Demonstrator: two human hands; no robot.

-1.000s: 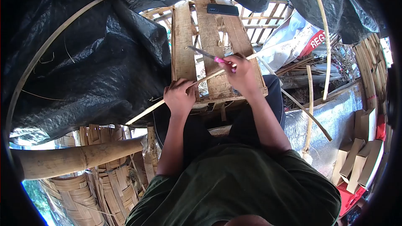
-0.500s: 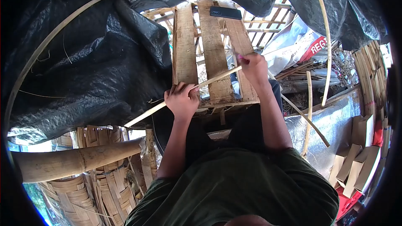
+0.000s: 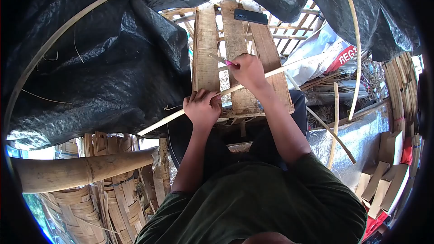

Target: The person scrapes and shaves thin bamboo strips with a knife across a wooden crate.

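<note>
- The strip [image 3: 233, 88] lay slantwise across the near part of the worktop [image 3: 207, 40], its long axis climbing from low on the left, close to the person, to high on the right, farther off.
- The left hand [image 3: 202, 107] was at the near left corner of the worktop, right over the strip, so no gap parted the two. Its grip was closed down, fingers bent over the strip; whether it pinched the strip or pressed it onto the wood could not be told.
- The strip's lower end stuck out past the left hand, over the edge of the black sheet [image 3: 99, 86]; the longer part ran the other way, under the right wrist and out toward the white sack [image 3: 312, 54].
- The right hand [image 3: 248, 70] was curled shut around the knife [image 3: 219, 58], with only a bit of pink handle showing by the fingers.
- The knife pointed away from the person and to the left, its blade above the boards, on the far side of the strip and apart from it. Strip and blade were not in line: their axes crossed at a wide angle.
- The left hand was thus the nearer one, touching the strip, while the knife's edge was off it; which way that edge faced could not be made out.
- The phone [image 3: 251, 16] rested at the worktop's far end, well apart from both hands.
</note>
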